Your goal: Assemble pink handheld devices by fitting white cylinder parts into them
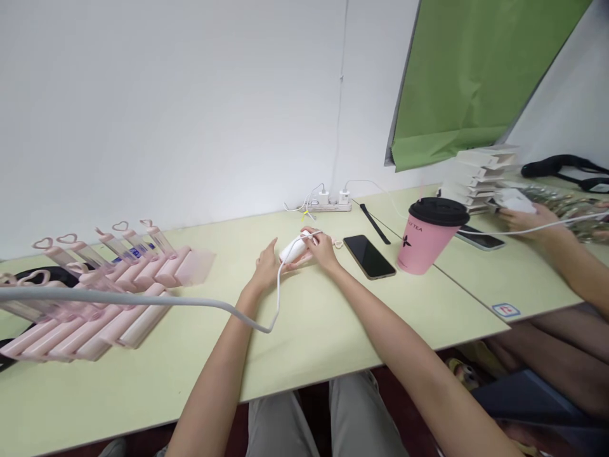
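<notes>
My right hand [322, 249] is closed around one end of a smooth white rounded handheld device [293, 250] with a white cord [257, 324]. Part of a pink piece [299, 261] shows just under the device, partly covered by my fingers. A small pink heart-shaped loop [339, 244] sticks out to the right of my right hand. On the other side, my left hand [266, 265] rests beside the device's left end, one finger stretched upward. Whether its other fingers touch the pink piece is hard to see.
Pink tubes with heart-shaped loops [157, 274] lie in rows at left. A phone [369, 256], black strap [375, 223] and pink lidded cup [431, 238] stand to the right. Behind is a power strip [328, 207]. A co-worker's hand [526, 219] holds something white near stacked boxes [480, 174].
</notes>
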The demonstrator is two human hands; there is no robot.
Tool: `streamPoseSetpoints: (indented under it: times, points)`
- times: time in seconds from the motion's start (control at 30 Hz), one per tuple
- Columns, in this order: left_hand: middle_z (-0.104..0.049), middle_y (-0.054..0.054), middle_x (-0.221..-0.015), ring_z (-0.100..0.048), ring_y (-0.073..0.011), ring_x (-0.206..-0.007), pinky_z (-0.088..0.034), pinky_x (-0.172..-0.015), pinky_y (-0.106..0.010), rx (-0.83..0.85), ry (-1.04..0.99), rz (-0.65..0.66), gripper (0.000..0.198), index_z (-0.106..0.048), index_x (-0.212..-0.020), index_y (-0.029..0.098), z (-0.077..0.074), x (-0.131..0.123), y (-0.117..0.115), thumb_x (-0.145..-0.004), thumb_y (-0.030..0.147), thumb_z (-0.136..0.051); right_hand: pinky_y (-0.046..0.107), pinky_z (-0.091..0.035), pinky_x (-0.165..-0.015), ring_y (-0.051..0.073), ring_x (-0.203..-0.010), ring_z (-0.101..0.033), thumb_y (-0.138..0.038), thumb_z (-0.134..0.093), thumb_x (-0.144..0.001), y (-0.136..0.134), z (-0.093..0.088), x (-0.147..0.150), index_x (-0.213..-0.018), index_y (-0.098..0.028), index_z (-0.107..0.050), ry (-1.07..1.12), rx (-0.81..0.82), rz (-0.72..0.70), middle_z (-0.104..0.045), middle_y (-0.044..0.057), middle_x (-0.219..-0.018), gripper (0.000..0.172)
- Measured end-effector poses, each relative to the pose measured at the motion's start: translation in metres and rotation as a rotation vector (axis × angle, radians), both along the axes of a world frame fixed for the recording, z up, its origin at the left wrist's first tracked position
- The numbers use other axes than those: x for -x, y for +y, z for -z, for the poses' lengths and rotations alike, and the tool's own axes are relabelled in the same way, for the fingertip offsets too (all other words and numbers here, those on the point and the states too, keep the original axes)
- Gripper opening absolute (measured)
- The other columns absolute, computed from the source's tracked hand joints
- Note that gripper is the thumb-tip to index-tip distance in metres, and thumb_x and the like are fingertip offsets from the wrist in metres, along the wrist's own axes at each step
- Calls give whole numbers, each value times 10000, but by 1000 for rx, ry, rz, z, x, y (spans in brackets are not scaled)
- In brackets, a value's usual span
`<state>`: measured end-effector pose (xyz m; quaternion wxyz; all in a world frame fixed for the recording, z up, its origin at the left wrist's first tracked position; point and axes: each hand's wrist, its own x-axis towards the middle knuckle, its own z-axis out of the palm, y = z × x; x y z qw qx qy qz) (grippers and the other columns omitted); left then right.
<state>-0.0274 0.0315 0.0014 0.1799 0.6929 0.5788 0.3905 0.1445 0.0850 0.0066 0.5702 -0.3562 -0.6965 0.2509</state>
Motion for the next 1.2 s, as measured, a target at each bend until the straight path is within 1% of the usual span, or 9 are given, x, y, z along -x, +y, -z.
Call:
streamPoseSetpoints:
  times: [0.1, 0.2, 0.27, 0.47, 0.7, 0.8, 0.9, 1.07, 1.2]
  points:
    - [-387, -148, -1356, -374, -342, -1227, -338, -956, -441, -113, 173, 10, 1051, -170, -1400, 208, -18, -5, -9, -545, 462, -726, 314, -426, -815, 194, -885, -587, -351, -526, -770, -12, -5, 12, -875, -177, -655, -45, 29, -139, -667, 54, -936, 241]
    - [-487, -83, -1283, -516, -311, -1097, -417, -839, -374, -94, 285, 80, 976, -141, -1403, 304, -31, -11, -19, -607, 432, -691, 310, -444, -775, 190, -822, -600, -356, -540, -772, -24, -7, 25, -845, -168, -663, -107, 45, -183, -674, 61, -879, 237]
    - [-565, -78, -1183, -577, -307, -995, -434, -761, -343, -49, 330, 52, 938, -150, -1400, 308, -34, -14, -23, -630, 404, -676, 305, -446, -779, 186, -839, -603, -353, -545, -775, -28, -5, 30, -889, -176, -656, -89, 59, -200, -674, 58, -904, 238]
    - [-645, -94, -987, -622, -281, -874, -428, -692, -301, 46, 377, 4, 1033, -105, -1408, 208, -28, -21, -26, -588, 429, -694, 298, -447, -782, 173, -852, -601, -359, -590, -735, -17, 6, 28, -881, -167, -616, -11, 217, -198, -662, 50, -909, 242]
    - [-642, -81, -997, -628, -261, -839, -414, -656, -295, -38, 336, -107, 800, -200, -1363, 274, -24, -28, -25, -683, 425, -593, 269, -458, -687, 145, -754, -597, -350, -564, -766, -19, 4, 24, -1068, -199, -445, 60, 150, -205, -622, 9, -864, 358]
    - [-649, -80, -905, -629, -255, -798, -402, -630, -284, -49, 287, -175, 658, -297, -1286, 241, -22, -26, -24, -709, 417, -559, 274, -443, -766, 148, -853, -581, -304, -472, -825, -27, 1, 27, -980, -199, -523, 17, 21, -190, -611, 33, -947, 194]
    - [-636, -50, -808, -622, -226, -723, -389, -598, -261, -45, 232, -153, 569, -353, -1209, 227, -19, -23, -24, -711, 417, -553, 284, -417, -830, 158, -903, -569, -243, -421, -841, -34, 0, 32, -921, -191, -592, 1, -43, -110, -629, 45, -953, 195]
    - [-622, -16, -784, -602, -182, -663, -388, -585, -241, -42, 66, -84, 555, -352, -1201, 237, -12, -30, -22, -707, 385, -558, 272, -430, -804, 165, -854, -600, -250, -456, -825, -33, 3, 31, -865, -194, -662, 55, -12, -19, -678, 46, -908, 217]
    - [-620, -14, -763, -596, -181, -648, -383, -577, -239, 55, 60, -98, 539, -373, -1184, 235, -10, -39, -18, -693, 345, -567, 254, -436, -715, 160, -755, -601, -293, -461, -816, -25, 10, 27, -814, -185, -687, 81, 74, 38, -692, 44, -831, 250]
